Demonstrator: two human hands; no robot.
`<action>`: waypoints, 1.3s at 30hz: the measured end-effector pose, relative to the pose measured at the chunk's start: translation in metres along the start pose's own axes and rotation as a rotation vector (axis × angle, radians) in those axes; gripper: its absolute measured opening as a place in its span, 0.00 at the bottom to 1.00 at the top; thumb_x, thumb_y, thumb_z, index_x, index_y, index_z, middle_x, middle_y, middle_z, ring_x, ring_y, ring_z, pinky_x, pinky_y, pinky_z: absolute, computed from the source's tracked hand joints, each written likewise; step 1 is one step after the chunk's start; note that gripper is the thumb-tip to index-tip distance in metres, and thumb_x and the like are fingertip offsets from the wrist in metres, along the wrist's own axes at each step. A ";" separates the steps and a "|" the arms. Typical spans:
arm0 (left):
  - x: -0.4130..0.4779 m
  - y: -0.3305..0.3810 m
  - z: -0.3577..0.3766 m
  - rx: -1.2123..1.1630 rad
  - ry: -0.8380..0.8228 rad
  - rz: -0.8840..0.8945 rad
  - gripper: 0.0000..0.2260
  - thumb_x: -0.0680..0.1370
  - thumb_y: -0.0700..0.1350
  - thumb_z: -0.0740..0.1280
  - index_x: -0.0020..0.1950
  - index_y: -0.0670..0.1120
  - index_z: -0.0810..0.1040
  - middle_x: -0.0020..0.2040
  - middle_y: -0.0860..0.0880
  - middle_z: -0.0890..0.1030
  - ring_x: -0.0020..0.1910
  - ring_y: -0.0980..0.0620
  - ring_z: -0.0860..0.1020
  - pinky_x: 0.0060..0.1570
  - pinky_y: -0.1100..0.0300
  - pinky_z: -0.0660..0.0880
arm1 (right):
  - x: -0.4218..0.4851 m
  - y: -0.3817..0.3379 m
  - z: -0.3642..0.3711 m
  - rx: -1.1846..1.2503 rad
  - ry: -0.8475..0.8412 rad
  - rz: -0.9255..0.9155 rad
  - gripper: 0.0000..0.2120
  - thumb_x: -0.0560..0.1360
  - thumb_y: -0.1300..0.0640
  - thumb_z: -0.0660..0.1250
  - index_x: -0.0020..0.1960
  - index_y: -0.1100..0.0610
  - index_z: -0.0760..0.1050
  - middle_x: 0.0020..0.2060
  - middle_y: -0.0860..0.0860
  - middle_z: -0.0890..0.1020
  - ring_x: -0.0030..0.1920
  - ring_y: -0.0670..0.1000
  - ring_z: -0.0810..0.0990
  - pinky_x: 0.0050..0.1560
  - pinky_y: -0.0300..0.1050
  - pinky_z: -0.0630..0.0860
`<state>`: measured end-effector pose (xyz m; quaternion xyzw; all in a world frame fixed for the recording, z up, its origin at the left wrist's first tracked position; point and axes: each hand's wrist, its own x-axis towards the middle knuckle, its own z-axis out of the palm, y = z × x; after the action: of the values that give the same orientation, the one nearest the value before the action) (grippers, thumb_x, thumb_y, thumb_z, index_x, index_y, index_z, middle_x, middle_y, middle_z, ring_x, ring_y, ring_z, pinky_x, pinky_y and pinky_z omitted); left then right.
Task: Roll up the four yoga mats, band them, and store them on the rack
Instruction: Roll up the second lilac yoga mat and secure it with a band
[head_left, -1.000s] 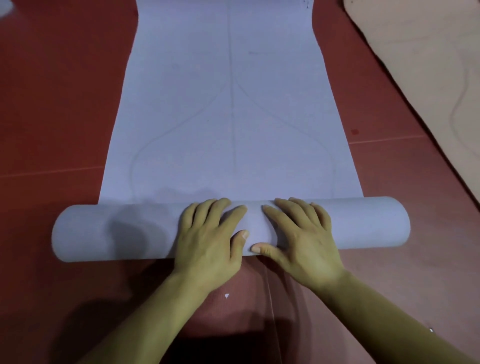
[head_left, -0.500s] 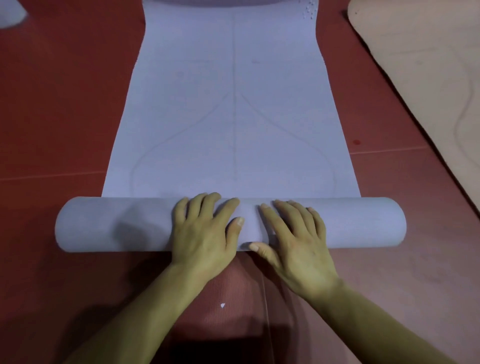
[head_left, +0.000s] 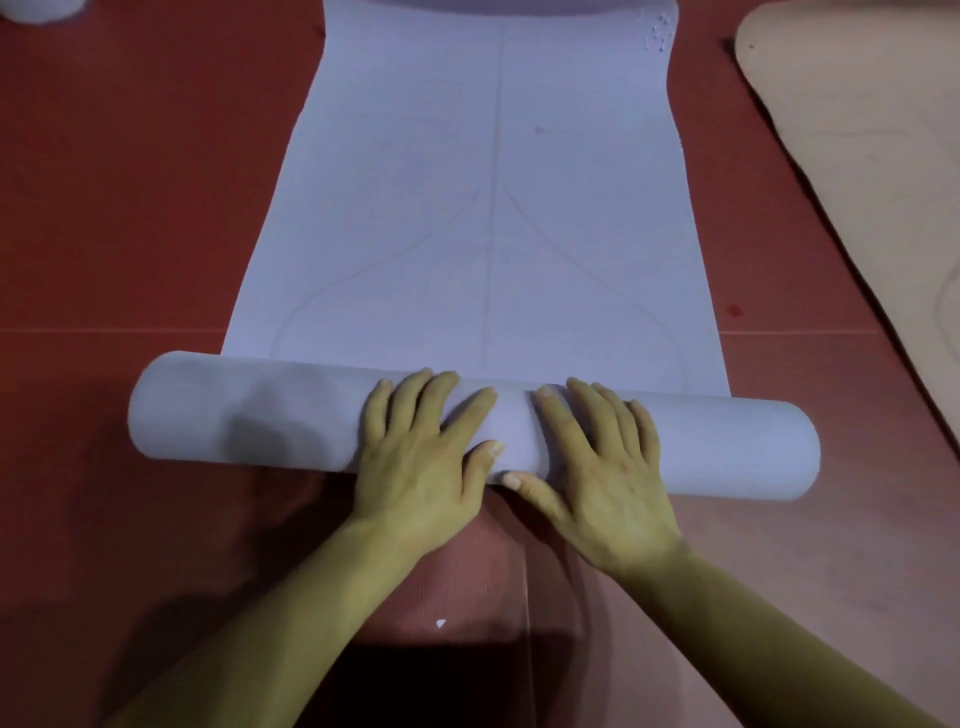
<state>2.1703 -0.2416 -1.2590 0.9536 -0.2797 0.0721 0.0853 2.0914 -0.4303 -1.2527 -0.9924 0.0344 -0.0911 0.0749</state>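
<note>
In the head view, the left hand (head_left: 421, 457) and the right hand (head_left: 602, 467) lie side by side on top of the roll (head_left: 727, 447) of the lavender mat (head_left: 493, 208). Both are flat, with fingers straight and spread and palms pressing down on the middle of the roll. Neither grips it, and the thumbs rest against its near side. The roll runs crosswise under the palms and sticks out well past each hand, to the left of the left hand and to the right of the right. Beyond the fingertips the unrolled part of the mat lies flat on the red floor (head_left: 114, 218), and its far end shows near the top of the frame. I judge this mat to be roughly half rolled, with a good length left to wind up before it can be banded. Far to the right of the right hand a beige mat (head_left: 857, 156) lies open on the floor, not yet rolled. Far beyond the left hand a pale thing (head_left: 41, 8) is cut off by the frame edge, and I cannot tell what it is. No band, rack or other mats are in sight, so most of the task appears to remain
</note>
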 end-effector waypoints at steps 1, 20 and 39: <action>0.004 -0.001 0.000 0.005 -0.004 0.000 0.23 0.79 0.59 0.57 0.70 0.53 0.76 0.70 0.44 0.75 0.71 0.40 0.71 0.74 0.39 0.56 | 0.000 0.000 0.002 -0.018 -0.002 -0.017 0.39 0.76 0.28 0.58 0.76 0.55 0.71 0.72 0.58 0.74 0.73 0.62 0.70 0.74 0.65 0.62; 0.096 -0.010 -0.001 -0.077 0.001 -0.036 0.21 0.81 0.57 0.55 0.65 0.51 0.81 0.61 0.49 0.82 0.62 0.47 0.78 0.68 0.42 0.66 | 0.056 0.025 0.018 0.027 0.087 -0.059 0.35 0.77 0.30 0.60 0.74 0.52 0.74 0.70 0.58 0.76 0.72 0.62 0.73 0.72 0.65 0.64; 0.127 -0.015 -0.009 0.003 -0.101 -0.029 0.26 0.80 0.62 0.57 0.74 0.52 0.71 0.70 0.42 0.73 0.69 0.41 0.72 0.69 0.40 0.66 | 0.107 0.040 0.024 0.078 0.164 0.034 0.33 0.79 0.31 0.61 0.72 0.54 0.76 0.68 0.58 0.78 0.70 0.63 0.74 0.73 0.61 0.62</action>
<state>2.2833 -0.2940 -1.2290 0.9600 -0.2698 0.0229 0.0707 2.1987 -0.4750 -1.2636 -0.9773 0.0537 -0.1719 0.1119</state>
